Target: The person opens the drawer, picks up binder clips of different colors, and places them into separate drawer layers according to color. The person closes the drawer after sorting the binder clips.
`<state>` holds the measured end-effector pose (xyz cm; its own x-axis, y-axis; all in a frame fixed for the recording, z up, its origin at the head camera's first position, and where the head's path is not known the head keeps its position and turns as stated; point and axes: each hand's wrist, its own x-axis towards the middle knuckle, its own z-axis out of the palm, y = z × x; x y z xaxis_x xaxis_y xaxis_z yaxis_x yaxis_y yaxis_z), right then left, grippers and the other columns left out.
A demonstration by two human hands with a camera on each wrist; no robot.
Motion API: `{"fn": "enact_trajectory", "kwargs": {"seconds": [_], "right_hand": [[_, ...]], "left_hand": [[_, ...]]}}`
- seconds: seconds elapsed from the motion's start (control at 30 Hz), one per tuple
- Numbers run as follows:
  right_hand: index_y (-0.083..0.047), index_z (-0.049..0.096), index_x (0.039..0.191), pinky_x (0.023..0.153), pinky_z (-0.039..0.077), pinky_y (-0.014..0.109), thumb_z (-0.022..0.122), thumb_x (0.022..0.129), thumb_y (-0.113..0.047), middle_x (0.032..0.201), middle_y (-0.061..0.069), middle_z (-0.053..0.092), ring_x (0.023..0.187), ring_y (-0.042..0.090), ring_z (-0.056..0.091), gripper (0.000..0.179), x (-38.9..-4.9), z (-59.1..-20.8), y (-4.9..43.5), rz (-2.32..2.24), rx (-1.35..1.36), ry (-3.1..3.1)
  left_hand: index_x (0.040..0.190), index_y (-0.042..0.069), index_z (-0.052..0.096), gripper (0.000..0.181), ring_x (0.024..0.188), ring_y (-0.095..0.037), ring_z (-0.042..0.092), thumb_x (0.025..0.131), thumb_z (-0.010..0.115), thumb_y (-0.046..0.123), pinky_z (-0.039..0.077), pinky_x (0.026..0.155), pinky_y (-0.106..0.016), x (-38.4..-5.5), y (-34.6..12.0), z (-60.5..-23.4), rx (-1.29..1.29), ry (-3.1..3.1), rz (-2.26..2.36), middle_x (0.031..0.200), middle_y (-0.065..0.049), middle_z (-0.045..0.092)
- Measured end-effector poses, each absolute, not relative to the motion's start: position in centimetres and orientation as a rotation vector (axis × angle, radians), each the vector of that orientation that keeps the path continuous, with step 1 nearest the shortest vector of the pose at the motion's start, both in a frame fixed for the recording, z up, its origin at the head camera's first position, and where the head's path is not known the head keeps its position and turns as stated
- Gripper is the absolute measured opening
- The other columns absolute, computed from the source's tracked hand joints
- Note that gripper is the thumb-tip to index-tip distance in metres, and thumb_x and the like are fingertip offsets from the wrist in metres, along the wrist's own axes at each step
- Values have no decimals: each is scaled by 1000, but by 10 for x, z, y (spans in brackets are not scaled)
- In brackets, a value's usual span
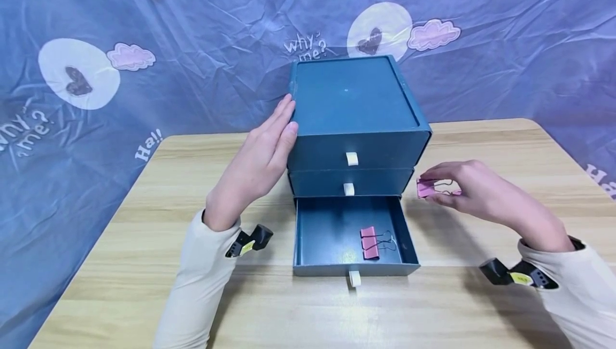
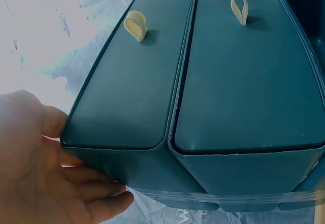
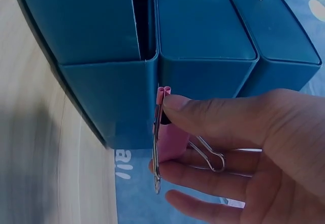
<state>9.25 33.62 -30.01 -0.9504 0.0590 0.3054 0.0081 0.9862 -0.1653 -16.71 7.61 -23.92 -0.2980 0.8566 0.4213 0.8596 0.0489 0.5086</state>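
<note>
A blue three-drawer desktop organizer (image 1: 356,103) stands on the table, its bottom drawer (image 1: 322,239) pulled out. In that drawer lies a pink binder clip (image 1: 369,243) with wire handles pointing right. My left hand (image 1: 257,162) rests its extended fingers against the organizer's upper left side; in the left wrist view the thumb lies at the front edge. To the right of the organizer, my right hand (image 1: 486,194) pinches another pink binder clip (image 3: 172,141) between thumb and fingers, close beside the side wall. A further bit of pink shows near that palm in the head view.
White loop tabs (image 1: 352,159) mark the drawer fronts; the upper two drawers are closed. The light wood table (image 1: 144,285) reaches back to a blue printed cloth (image 1: 231,71) hanging behind. Camera bands (image 1: 247,241) sit on both wrists.
</note>
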Motion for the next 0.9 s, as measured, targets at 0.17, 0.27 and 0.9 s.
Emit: {"fn": "enact_trajectory", "kwargs": {"seconds": [0.17,0.27,0.9], "right_hand": [[-11,75,99,72,54,29,84,68,-8,98,-1,72,88,19,69,32,91,-300,331,280,-18,-2817],[-12,75,99,75,55,30,85,67,-9,97,-3,72,88,17,69,33,91,-300,328,291,-6,-2817],[-9,75,100,79,56,43,82,73,-10,100,0,72,91,22,69,28,91,-298,305,352,31,-2934]], "left_hand": [[148,-4,30,53,146,-16,20,106,29,29,19,118,-32,-167,76,-239,-1858,-2278,-1099,158,-14,23],[148,-3,30,53,145,-16,20,106,29,29,19,118,-32,-167,76,-239,-1856,-2277,-1099,158,-14,23],[149,-3,28,54,146,-15,19,106,28,30,19,118,-31,-167,75,-239,-1858,-2291,-1106,158,-12,22]]}}
